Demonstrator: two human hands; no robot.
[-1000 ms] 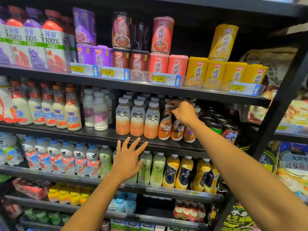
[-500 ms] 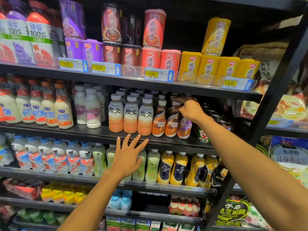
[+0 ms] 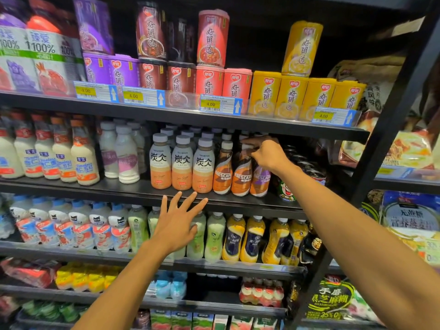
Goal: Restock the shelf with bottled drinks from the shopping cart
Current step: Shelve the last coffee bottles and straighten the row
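The right hand [image 3: 267, 156] is at the middle shelf [image 3: 133, 190], fingers curled round the top of a Nescafé bottle [image 3: 242, 177]. Whether it grips this orange one or the purple bottle [image 3: 260, 181] touching it on the right cannot be told. The gripped bottle stands upright, long axis vertical, directly below the fingers. The left hand [image 3: 177, 225] is open, fingers spread, holding nothing. It is lower and to the left, in front of the shelf edge, so the right hand is nearer. Front-row count: three Nescafé bottles (two orange, one purple) and three latte bottles [image 3: 182, 167]. The shopping cart is not in view.
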